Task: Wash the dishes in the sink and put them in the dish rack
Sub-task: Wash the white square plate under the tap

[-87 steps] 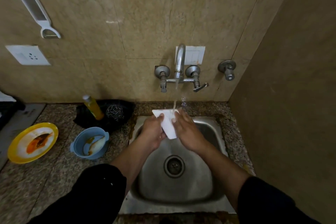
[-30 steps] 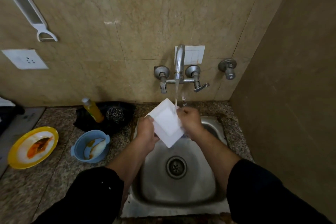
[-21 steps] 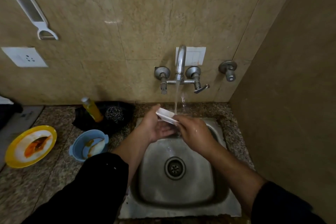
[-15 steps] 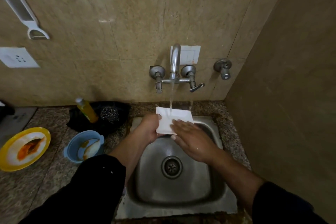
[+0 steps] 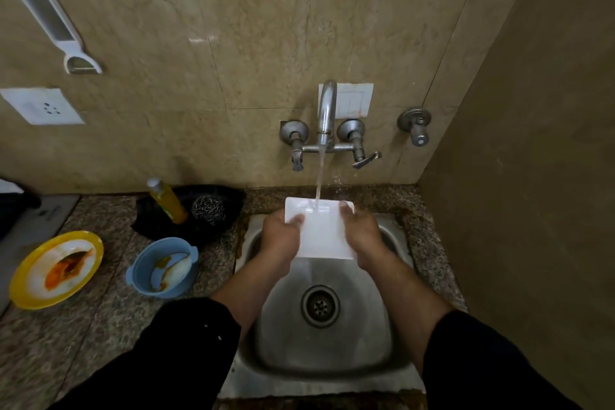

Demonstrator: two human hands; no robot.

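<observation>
Both hands grip a white square plate (image 5: 321, 231) by its side edges over the back of the sink (image 5: 319, 336). The left hand (image 5: 279, 238) clasps the left edge, thumb lying on the upper face near the far corner and the other fingers hidden beneath. The right hand (image 5: 361, 236) clasps the right edge the same way, its thumb tip showing near the far right corner.

The plate is plain white with rounded corners and a shallow raised rim, and its face is turned up toward the camera. It looks glossy and wet, with no food marks to be seen on it. A stream of water (image 5: 318, 176) from the tap (image 5: 327, 120) strikes it near the far edge, close to the middle.

Below the plate, the steel sink shows its round drain (image 5: 320, 306). Black sleeves (image 5: 173, 353) cover both forearms from the elbow down toward the camera.

On the speckled counter (image 5: 83, 336) left of the sink sits a blue bowl (image 5: 163, 268) with sauce smears and a pale scrap inside. Farther left lies a yellow plate (image 5: 56, 270) with orange leftovers. Behind the bowl, against the wall, a yellow bottle (image 5: 168, 200) stands beside a steel scrubber (image 5: 209, 208) resting on a black cloth (image 5: 213, 226). A white peeler (image 5: 55, 22) hangs on the tiled wall above a socket (image 5: 43, 106).
</observation>
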